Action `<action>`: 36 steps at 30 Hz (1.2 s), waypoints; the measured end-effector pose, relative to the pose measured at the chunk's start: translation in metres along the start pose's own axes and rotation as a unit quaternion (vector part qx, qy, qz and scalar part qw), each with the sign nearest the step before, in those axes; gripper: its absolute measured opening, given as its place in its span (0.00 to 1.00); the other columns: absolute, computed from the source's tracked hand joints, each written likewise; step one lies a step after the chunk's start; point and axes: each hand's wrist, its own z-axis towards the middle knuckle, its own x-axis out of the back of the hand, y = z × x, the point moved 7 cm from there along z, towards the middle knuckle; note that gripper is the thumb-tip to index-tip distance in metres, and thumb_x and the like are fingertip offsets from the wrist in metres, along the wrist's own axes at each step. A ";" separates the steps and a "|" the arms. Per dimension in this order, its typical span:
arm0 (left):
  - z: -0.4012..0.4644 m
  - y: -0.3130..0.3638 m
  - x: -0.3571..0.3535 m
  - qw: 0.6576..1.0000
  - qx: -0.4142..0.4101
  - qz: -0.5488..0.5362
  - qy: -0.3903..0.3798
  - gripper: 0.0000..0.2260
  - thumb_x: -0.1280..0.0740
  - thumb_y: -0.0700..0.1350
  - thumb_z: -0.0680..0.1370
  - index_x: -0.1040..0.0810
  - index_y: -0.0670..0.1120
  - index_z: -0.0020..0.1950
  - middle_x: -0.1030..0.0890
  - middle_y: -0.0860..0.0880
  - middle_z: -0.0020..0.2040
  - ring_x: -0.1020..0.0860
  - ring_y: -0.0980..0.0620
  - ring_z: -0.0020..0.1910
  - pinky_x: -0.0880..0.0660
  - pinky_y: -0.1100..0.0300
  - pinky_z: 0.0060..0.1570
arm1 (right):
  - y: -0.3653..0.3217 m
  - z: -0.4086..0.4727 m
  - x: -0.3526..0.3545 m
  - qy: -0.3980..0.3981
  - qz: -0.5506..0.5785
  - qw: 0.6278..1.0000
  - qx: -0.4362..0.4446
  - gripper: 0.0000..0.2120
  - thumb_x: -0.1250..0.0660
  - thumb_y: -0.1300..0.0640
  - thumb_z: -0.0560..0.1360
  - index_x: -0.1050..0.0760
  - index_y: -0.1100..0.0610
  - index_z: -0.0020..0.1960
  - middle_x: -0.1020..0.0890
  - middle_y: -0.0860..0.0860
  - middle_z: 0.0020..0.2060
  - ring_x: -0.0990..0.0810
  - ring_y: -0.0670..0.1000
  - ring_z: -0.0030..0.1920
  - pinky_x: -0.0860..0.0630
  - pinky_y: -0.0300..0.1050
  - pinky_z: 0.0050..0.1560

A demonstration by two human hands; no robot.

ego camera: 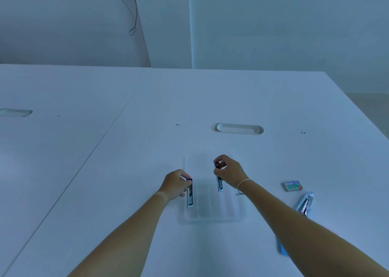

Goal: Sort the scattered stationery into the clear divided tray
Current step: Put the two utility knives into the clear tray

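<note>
head view, lower centre of frame: left hand (176, 183) pinches a slim dark lead case (190, 193) by its top end, case hanging roughly upright over the left edge of the clear tray (212, 219). right hand (229, 172) pinches a second lead case (219, 180) the same way, above the tray's middle-right slots. cannot tell if either lower end touches the tray floor.

tray is nearly invisible against the white table (126, 150); dividers read only as faint ridges.

risks:
- left case sits right at the tray's left wall. released there, it could tip outward onto the table or land across the rim.
- both are held by one end, so they'd likely fall flat at an angle and straddle a divider.
- light tray could slide if a case knocks a wall.

lower right of frame: small box (292, 185), stapler (305, 204) and a blue item (281, 249) partly hidden under the right forearm are still outside the tray. forearm could drag the blue item.
</note>
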 end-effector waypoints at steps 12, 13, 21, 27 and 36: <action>0.005 -0.015 -0.004 0.985 -0.077 0.155 0.009 0.09 0.36 0.41 0.75 0.17 0.41 0.50 0.20 0.48 0.47 0.23 0.51 0.48 0.27 0.62 0.48 | 0.005 -0.001 -0.031 -0.003 -0.015 1.000 -0.003 0.07 0.35 0.65 0.71 0.29 0.55 0.43 0.25 0.48 0.33 0.26 0.51 0.35 0.23 0.42 0.39; 0.006 -0.015 -0.002 0.984 -0.079 0.158 0.016 0.10 0.36 0.41 0.75 0.18 0.41 0.51 0.20 0.48 0.49 0.23 0.52 0.48 0.27 0.62 0.49 | 0.005 -0.001 -0.034 -0.006 -0.014 1.000 -0.005 0.07 0.35 0.65 0.71 0.29 0.54 0.42 0.25 0.48 0.32 0.26 0.50 0.34 0.23 0.40 0.37; 0.006 -0.013 0.017 0.984 -0.086 0.146 0.047 0.12 0.39 0.41 0.78 0.19 0.41 0.55 0.19 0.46 0.58 0.25 0.54 0.51 0.31 0.64 0.51 | -0.002 0.005 -0.057 -0.062 -0.071 0.995 0.014 0.08 0.38 0.67 0.74 0.27 0.55 0.40 0.26 0.46 0.32 0.27 0.46 0.31 0.25 0.38 0.37; 0.002 -0.013 0.019 0.984 -0.083 0.150 0.053 0.12 0.40 0.41 0.78 0.19 0.42 0.56 0.20 0.45 0.59 0.23 0.49 0.58 0.31 0.63 0.53 | -0.011 0.004 -0.065 -0.063 -0.094 0.993 0.038 0.06 0.38 0.64 0.74 0.23 0.56 0.45 0.25 0.46 0.34 0.26 0.51 0.39 0.21 0.49 0.49; 0.000 -0.005 0.026 0.980 -0.095 0.164 0.060 0.13 0.41 0.41 0.78 0.19 0.42 0.56 0.19 0.45 0.59 0.23 0.48 0.58 0.29 0.62 0.55 | -0.013 0.001 -0.061 -0.025 -0.065 0.997 0.037 0.04 0.36 0.62 0.74 0.26 0.54 0.42 0.26 0.47 0.30 0.27 0.49 0.34 0.21 0.51 0.49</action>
